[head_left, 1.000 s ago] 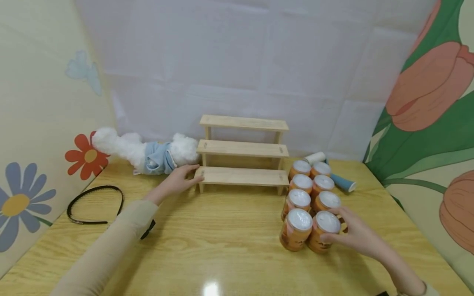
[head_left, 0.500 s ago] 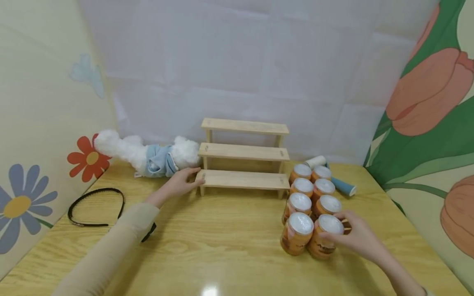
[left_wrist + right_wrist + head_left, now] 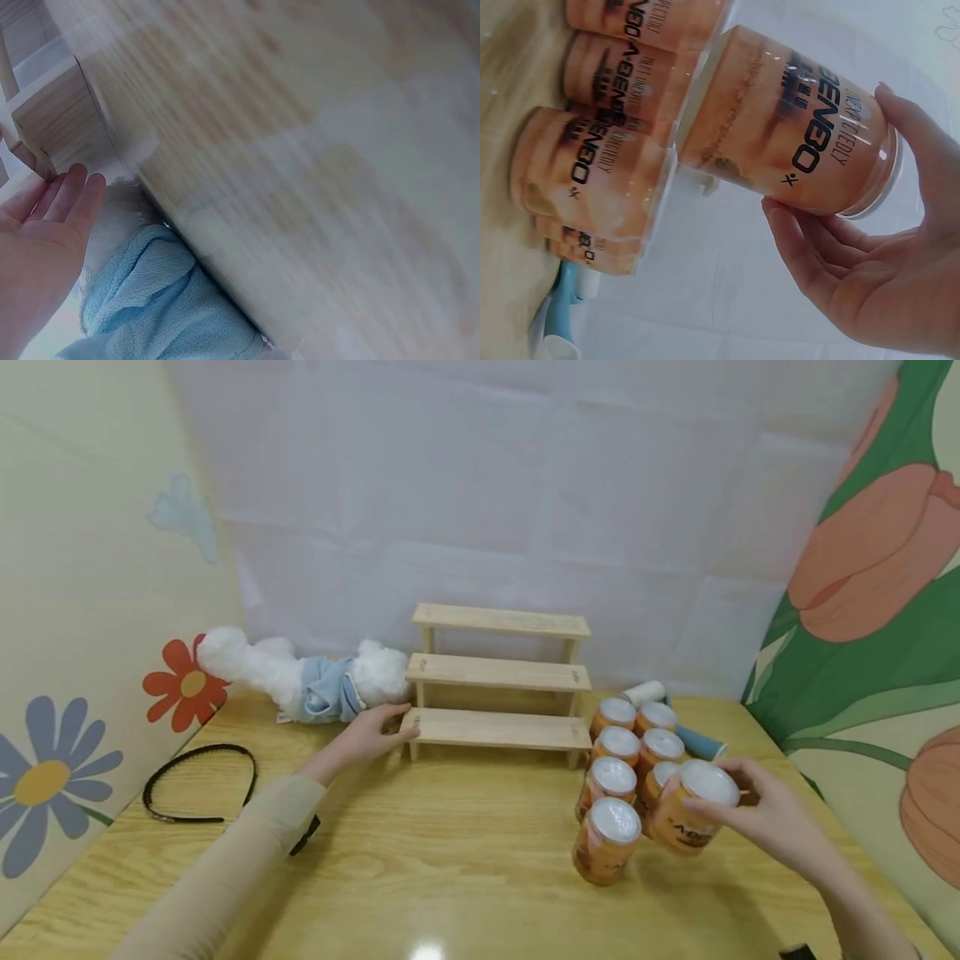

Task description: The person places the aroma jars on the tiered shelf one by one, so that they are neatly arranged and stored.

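1. Now, from the head view, your right hand grasps one orange can near its top, with thumb and fingers on opposite sides. The can seems raised above the table, because its shadow lies apart below it. Seven other cans stand to its left and behind it. I cannot tell if it touches any of them, so lift it straight up before you move it sideways.

2. Also in this view, your left hand holds the left end of the lowest board of the wooden stand, with the thumb on top. Such a hold is good for steadiness; press only lightly, so that the stand does not slide.

3. From the left wrist, your fingers lie rather straight against the wood at the corner of the stand. The soft toy in blue cloth is near them; keep the hand from pushing it.

4. From the right wrist, the fingers are curled about the upper part of the can, and its bottom is free of your grip. It looks smooth, so hold it firmly but do not squeeze, and keep it upright.
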{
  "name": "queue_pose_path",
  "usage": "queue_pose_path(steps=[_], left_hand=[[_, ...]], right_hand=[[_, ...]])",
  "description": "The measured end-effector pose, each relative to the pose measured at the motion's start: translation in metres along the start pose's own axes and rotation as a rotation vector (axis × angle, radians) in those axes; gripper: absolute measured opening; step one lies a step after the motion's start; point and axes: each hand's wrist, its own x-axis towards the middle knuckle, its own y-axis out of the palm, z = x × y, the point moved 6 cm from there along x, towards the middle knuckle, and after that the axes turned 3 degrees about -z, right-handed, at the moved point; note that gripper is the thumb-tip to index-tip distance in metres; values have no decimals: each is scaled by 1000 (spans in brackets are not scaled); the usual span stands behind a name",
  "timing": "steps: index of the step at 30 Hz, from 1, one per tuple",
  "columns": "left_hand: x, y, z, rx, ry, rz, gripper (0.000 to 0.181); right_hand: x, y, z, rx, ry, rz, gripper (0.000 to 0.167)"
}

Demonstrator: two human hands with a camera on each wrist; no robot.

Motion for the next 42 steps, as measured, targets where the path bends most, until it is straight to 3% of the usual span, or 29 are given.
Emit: queue_pose_path(steps=[9,19,26,34,42], left_hand=[[-1,2,1,-19,-22,12,68],[3,1,0,-22,-21,24,69],[-1,0,2,-19,-26,18,68],[-4,-2,5,-30,-49,20,70],[-2,-2,3,-36,-36,23,70]], right_hand=[[22,-12,23,-38,-57,-77,54],[59,-12,51,0,-90,-102,60],[83,-7,71,50,-99,-109,69],[112,-1,90,103,-133,-161,65],[136,3,104,192,-135,-150,69]])
